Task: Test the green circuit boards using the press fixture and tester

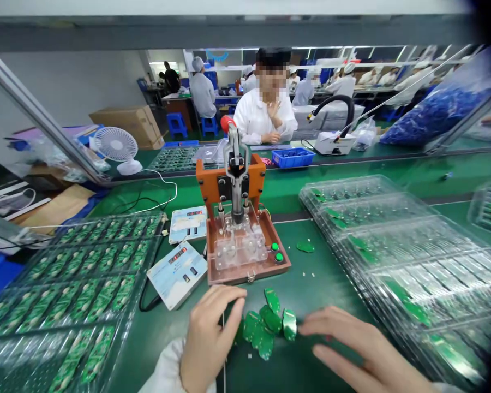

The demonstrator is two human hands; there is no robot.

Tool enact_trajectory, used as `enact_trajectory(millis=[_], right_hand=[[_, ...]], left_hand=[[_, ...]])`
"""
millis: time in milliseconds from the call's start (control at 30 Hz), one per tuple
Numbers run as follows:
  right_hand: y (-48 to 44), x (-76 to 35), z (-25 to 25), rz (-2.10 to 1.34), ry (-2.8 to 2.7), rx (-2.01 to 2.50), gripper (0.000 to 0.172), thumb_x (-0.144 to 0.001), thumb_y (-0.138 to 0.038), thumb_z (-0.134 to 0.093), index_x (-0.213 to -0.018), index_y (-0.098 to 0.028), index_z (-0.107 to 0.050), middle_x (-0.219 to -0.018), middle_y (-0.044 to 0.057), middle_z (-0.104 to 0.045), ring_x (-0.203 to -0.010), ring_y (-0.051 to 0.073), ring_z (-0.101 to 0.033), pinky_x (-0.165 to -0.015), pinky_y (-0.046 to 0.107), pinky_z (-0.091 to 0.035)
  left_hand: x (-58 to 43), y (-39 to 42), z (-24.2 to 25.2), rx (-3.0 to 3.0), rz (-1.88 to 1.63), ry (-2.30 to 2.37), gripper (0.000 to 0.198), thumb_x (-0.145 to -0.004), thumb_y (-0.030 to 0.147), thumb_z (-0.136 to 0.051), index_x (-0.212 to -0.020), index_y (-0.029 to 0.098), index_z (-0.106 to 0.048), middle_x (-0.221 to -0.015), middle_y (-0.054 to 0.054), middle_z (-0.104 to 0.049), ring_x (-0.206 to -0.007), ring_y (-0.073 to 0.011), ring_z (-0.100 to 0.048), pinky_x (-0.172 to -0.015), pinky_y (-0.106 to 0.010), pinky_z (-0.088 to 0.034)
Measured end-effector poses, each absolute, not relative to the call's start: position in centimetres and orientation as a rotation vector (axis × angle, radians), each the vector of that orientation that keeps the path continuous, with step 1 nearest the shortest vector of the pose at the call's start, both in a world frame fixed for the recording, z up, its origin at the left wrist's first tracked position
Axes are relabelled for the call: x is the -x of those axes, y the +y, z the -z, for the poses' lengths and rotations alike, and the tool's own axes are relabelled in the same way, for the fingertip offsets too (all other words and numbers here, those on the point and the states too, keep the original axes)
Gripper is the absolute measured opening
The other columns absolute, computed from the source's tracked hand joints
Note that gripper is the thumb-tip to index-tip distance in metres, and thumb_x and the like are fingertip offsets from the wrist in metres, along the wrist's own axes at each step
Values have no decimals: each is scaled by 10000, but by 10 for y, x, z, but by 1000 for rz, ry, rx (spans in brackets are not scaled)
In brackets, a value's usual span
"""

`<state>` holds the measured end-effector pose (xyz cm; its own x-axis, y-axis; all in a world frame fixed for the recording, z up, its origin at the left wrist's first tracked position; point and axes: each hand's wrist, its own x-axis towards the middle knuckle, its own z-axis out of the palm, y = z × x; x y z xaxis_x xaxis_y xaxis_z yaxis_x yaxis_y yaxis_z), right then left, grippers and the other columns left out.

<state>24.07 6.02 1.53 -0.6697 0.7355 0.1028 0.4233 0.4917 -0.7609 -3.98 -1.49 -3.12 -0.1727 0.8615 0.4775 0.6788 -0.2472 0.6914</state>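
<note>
A loose pile of small green circuit boards (264, 330) lies on the green work mat in front of me. My left hand (213, 333) is at the pile's left edge, thumb apart from the fingers, with nothing visible in it. On the other side, my right hand (352, 341) stretches its fingers toward the rightmost board (289, 324); the fingertips are close to it, and I cannot tell if they touch. Beyond the pile stands a toggle-clamp test fixture (237, 218) with a red-tipped lever, a clear plastic block and two green buttons. A single board (305, 247) lies to its right.
Clear trays of boards (85, 267) cover the left side. Stacked clear trays (393, 245) stand on the right, holding some boards. Two white counter boxes (178, 273) with red digits sit beside the fixture. A white fan (117, 147), a blue bin (293, 158) and a seated person are farther back.
</note>
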Motion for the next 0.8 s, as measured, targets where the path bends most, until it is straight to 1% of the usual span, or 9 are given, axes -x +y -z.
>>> enact_trajectory(millis=[67, 133, 200, 267, 367, 433, 600, 700, 800], right_hand=[[57, -227, 15, -1126, -2413, 949, 202, -1021, -438, -566, -1145, -387, -717, -1127, 18, -728, -1054, 227, -698, -927, 332, -607], [61, -218, 41, -1101, -2408, 1018, 221, -1042, -428, -525, -1182, -363, -683, -1238, 29, -685, -1161, 242, -651, -989, 382, -578], [64, -217, 61, -1062, -2408, 1070, 223, -1025, -440, -553, -1195, -351, -668, -1326, 39, -639, -1249, 271, -599, -1038, 439, -547], [64, -220, 74, -1040, -2416, 1104, 226, -996, -448, -603, -1187, -343, -663, -1379, 45, -605, -1296, 299, -562, -1055, 486, -529], [62, -222, 81, -1021, -2417, 1127, 245, -948, -449, -679, -1159, -326, -661, -1372, 55, -606, -1298, 328, -551, -1056, 530, -514], [59, -220, 82, -1022, -2416, 1125, 262, -929, -418, -712, -1165, -322, -654, -1338, 59, -622, -1276, 329, -562, -1056, 539, -508], [52, -217, 85, -1070, -2362, 1073, 236, -941, -321, -685, -1174, -308, -646, -1254, 61, -651, -1204, 297, -605, -1011, 473, -538], [57, -219, 78, -1068, -2282, 1042, 217, -937, -348, -693, -1149, -318, -658, -1256, 46, -660, -1190, 273, -624, -988, 407, -552], [77, -208, 55, -973, -2214, 954, 175, -955, -401, -673, -1108, -316, -677, -1293, 50, -653, -1220, 276, -609, -1009, 411, -533]], left_hand=[[47, -17, 30, -1904, -1285, 1833, 115, -998, 184, -584, -1015, 246, -680, -987, -6, -744, -930, -175, -695, -842, -295, -560], [57, -22, 32, -1988, -1071, 1791, 122, -995, 186, -586, -1018, 245, -690, -1078, -28, -737, -1006, -199, -689, -877, -333, -572], [67, -29, 35, -2074, -807, 1691, 132, -961, 170, -632, -1033, 252, -706, -1215, -46, -709, -1126, -235, -661, -945, -390, -571], [74, -34, 38, -2093, -590, 1626, 168, -899, 166, -717, -1040, 256, -720, -1314, -51, -677, -1229, -277, -618, -1007, -454, -556], [80, -37, 42, -2066, -432, 1624, 247, -821, 194, -810, -1048, 253, -732, -1353, -62, -668, -1287, -320, -587, -1045, -528, -536], [80, -36, 45, -2067, -407, 1628, 239, -819, 196, -812, -1040, 254, -740, -1341, -64, -679, -1286, -323, -591, -1045, -538, -535], [77, -38, 50, -2118, -464, 1612, 210, -845, 163, -766, -1031, 259, -739, -1268, -48, -716, -1226, -292, -635, -1018, -485, -553], [79, -41, 38, -2119, -563, 1602, 225, -839, 171, -776, -1039, 261, -729, -1255, -45, -716, -1133, -264, -679, -982, -440, -569], [86, -31, 16, -2112, -765, 1639, 171, -905, 229, -725, -1072, 267, -719, -1283, -49, -696, -1150, -241, -665, -990, -418, -562]])
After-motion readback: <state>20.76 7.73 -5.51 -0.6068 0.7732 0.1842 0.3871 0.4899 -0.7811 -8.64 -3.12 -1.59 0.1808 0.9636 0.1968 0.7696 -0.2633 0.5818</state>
